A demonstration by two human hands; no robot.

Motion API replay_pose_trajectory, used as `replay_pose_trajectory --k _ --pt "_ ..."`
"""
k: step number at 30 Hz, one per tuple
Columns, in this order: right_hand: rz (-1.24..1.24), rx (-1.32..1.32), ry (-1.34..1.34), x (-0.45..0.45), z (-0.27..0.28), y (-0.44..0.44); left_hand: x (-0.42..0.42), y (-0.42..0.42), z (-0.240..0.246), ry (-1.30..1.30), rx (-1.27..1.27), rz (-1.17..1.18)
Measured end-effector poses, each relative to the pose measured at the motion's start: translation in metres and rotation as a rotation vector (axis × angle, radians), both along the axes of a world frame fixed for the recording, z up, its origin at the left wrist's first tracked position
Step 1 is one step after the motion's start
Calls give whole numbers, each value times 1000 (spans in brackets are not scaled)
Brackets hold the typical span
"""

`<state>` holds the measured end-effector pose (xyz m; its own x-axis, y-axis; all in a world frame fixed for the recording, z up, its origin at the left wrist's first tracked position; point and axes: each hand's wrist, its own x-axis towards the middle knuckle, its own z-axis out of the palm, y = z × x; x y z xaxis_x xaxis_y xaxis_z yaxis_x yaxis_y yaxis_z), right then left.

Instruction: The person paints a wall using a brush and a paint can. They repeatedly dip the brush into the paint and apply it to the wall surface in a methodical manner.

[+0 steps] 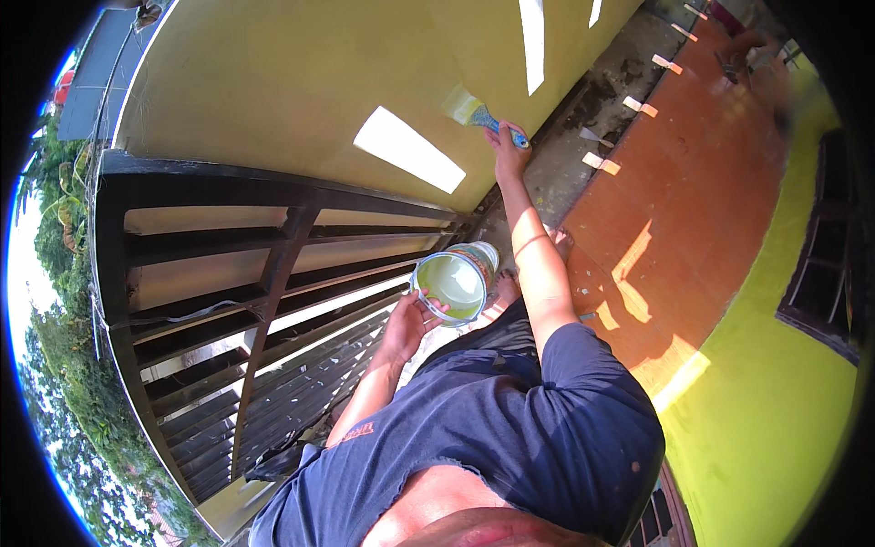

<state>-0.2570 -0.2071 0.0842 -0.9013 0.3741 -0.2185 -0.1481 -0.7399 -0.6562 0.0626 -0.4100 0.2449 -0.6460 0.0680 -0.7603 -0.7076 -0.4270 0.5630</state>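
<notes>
My right hand (509,148) grips the handle of a paintbrush (489,122), its arm stretched out ahead of me. The brush's pale, paint-coated bristles rest at the yellow-olive wall (287,89); blue and yellow smears cover the ferrule and handle. Lower down, my left hand (409,321) holds a paint bucket (417,273) by its rim and wire handle, fingers curled over the near side. Pale greenish-white paint (454,280) shows inside the bucket, and its inner wall is smeared yellow-green.
A dark slatted metal gate (273,263) stands to my left, meeting the wall. Orange tiled floor (690,157) stretches to the right, bounded by a lime-green wall (765,390) with a dark-framed window (824,253). A scraper (596,137) lies by the wall's foot. Another person (742,51) is at the far right.
</notes>
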Motion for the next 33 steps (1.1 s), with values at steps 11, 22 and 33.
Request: replay_pose_trajectory --k 11,22,33 --pt "-78 162 -120 -25 58 -1 2 -1 -7 -38 -20 48" --pt "-101 10 533 -51 320 31 -9 2 -1 41 64 9" --pt "-177 249 -291 -24 76 14 -13 4 1 51 55 -22"
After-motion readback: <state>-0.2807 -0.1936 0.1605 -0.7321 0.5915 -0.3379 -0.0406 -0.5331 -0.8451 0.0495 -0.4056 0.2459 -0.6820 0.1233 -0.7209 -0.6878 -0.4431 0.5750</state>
